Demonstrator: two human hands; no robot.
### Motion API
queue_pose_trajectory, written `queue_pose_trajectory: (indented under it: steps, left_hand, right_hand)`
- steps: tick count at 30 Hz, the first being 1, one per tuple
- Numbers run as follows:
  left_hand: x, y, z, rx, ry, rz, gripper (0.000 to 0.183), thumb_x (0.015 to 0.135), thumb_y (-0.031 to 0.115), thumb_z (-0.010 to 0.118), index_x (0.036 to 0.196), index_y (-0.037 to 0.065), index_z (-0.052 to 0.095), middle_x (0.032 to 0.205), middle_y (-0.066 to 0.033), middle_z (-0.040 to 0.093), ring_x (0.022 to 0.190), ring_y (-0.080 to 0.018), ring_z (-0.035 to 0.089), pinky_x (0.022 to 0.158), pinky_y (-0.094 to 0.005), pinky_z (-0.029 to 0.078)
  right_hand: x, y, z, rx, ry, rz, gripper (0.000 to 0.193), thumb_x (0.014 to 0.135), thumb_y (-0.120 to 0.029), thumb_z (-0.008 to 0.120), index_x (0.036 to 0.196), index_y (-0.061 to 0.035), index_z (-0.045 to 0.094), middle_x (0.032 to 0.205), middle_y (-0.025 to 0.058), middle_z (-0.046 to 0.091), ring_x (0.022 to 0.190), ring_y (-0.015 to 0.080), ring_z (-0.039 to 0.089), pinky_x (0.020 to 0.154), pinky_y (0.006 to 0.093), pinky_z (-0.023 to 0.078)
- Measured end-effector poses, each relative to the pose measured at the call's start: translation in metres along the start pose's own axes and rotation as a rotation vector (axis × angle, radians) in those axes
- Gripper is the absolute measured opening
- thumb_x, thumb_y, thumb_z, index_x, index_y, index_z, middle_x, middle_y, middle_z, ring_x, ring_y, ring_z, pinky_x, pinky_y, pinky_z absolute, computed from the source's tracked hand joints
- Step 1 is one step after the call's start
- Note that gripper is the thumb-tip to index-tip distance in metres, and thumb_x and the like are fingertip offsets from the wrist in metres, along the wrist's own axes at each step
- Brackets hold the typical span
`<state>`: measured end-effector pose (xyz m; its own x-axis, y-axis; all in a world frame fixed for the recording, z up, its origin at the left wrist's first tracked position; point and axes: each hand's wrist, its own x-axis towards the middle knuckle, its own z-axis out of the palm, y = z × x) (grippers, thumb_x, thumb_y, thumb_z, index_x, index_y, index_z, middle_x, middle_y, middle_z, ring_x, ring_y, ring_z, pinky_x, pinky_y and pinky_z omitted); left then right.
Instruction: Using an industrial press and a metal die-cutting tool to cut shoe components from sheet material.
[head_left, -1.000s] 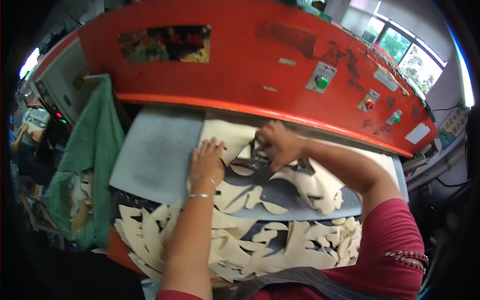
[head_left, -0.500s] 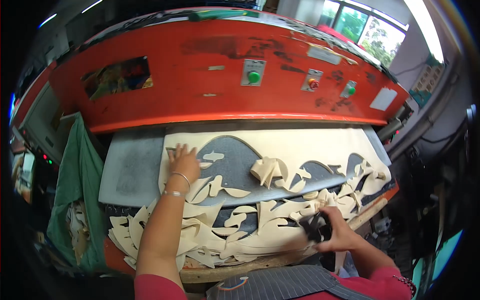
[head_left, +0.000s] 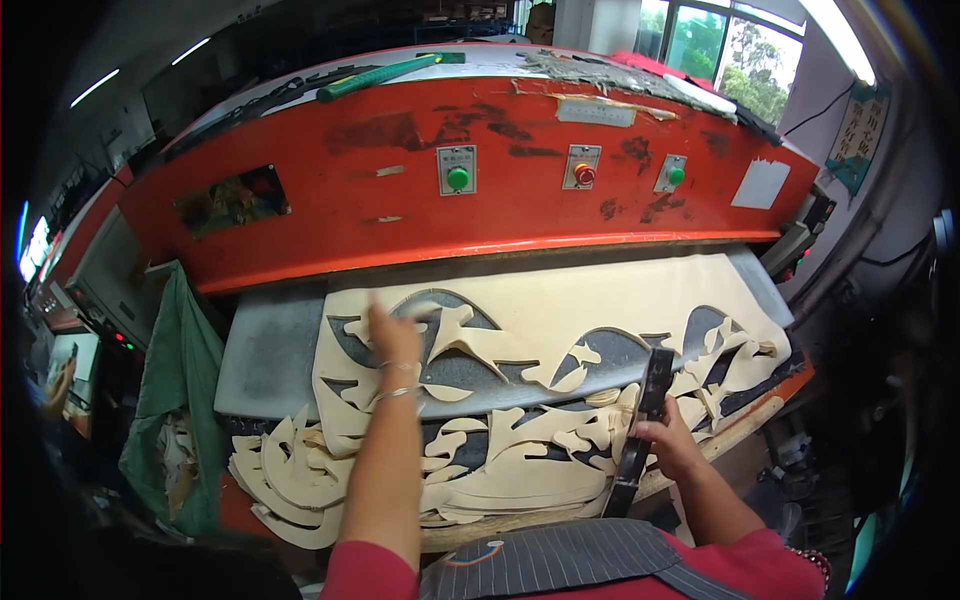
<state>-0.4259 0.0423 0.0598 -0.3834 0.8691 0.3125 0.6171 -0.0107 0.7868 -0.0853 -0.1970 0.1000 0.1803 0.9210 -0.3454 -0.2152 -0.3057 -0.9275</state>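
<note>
The right hand (head_left: 673, 442) grips a black bar (head_left: 632, 462), long axis pointing away — the cream sheet (head_left: 590, 290) lies ahead-left, beneath the left hand (head_left: 393, 338) (blurred; cannot tell if holding).

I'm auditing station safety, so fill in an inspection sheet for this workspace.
Surface: smooth grey board, partly covered.
Job's things: large flat cream sheet with curved cutouts; long black bar.
Clutter: thin cream curved offcuts heaped along the near edge; long green object atop red metal machine.
Hands: bare right hand grips the bar; bare left hand blurred over the sheet, contact unclear.
Cables: thin black cable at upper right.
Surroundings: green cloth hanging left.
</note>
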Motion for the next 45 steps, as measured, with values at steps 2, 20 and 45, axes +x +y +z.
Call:
queue_pose_trajectory:
  steps: [2, 20, 45]
  left_hand:
    - [-0.026, 0.006, -0.026, 0.079, 0.071, 0.234, 0.059, 0.076, 0.006, 0.065, 0.129, -0.003, 0.040, 0.124, -0.0223, 0.046, 0.116, -0.0363, 0.047, 0.099, -0.0398, 0.038]
    - [-0.342, 0.199, 0.033, -1.518, -0.865, -0.391, 0.046, 0.092, 0.022, 0.059, 0.129, 0.004, 0.039, 0.116, -0.0087, 0.051, 0.108, -0.0173, 0.051, 0.094, -0.0328, 0.043]
    - [-0.366, 0.163, -0.026, -1.072, -0.483, -0.373, 0.042, 0.099, 0.037, 0.042, 0.102, -0.001, 0.060, 0.088, -0.0022, 0.063, 0.077, -0.0061, 0.056, 0.067, -0.0198, 0.046]
  right_hand:
    - [0.016, 0.007, -0.030, -0.034, -0.001, 0.025, 0.079, 0.072, -0.025, 0.070, 0.134, -0.0068, 0.025, 0.119, 0.0107, 0.043, 0.103, 0.0231, 0.050, 0.081, 0.0473, 0.049]
    - [0.024, -0.017, -0.128, -0.964, -0.429, -0.997, 0.120, 0.062, -0.055, 0.079, 0.140, 0.0087, 0.014, 0.135, 0.0332, 0.029, 0.124, 0.0443, 0.033, 0.103, 0.0530, 0.024]
    - [-0.043, -0.030, -0.044, -0.383, -0.826, -0.102, 0.062, 0.064, -0.019, 0.082, 0.113, -0.0054, 0.046, 0.099, 0.0030, 0.053, 0.095, 0.0130, 0.053, 0.083, 0.0289, 0.045]
